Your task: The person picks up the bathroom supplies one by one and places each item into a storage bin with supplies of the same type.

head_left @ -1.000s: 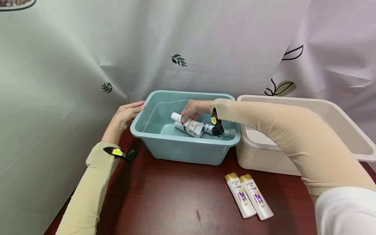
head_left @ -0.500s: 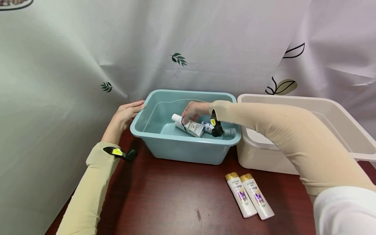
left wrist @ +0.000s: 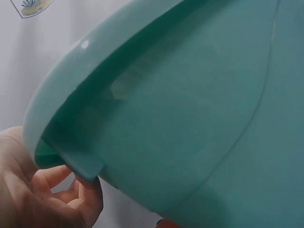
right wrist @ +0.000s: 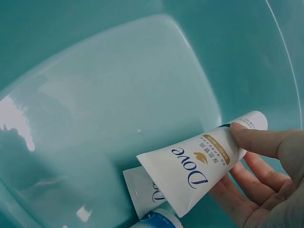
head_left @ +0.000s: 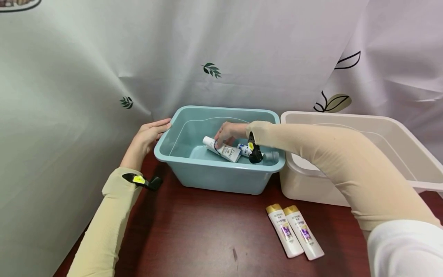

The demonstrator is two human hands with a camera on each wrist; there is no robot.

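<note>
Inside the blue plastic tub (head_left: 221, 175), my right hand (head_left: 226, 132) pinches a white Dove tube (head_left: 228, 151) near its cap, thumb on top and fingers beneath, as the right wrist view shows. A second Dove tube (right wrist: 142, 190) lies partly hidden under it. Beside these is a white and blue container (head_left: 243, 149), partly covered by the wrist camera. At the tub's left end, my left hand (head_left: 149, 134) holds the rim (left wrist: 61, 90); in the left wrist view its fingers curl beneath the edge.
A beige tub (head_left: 311, 184) stands right beside the blue one, partly behind my right sleeve. Two white shampoo bottles (head_left: 284, 231) with gold caps lie side by side on the dark red table (head_left: 194, 227). A pale curtain (head_left: 155, 46) hangs behind.
My right hand has lowered slightly with the Dove tube, which now covers more of the tube beneath it. My left hand has stayed at the rim.
</note>
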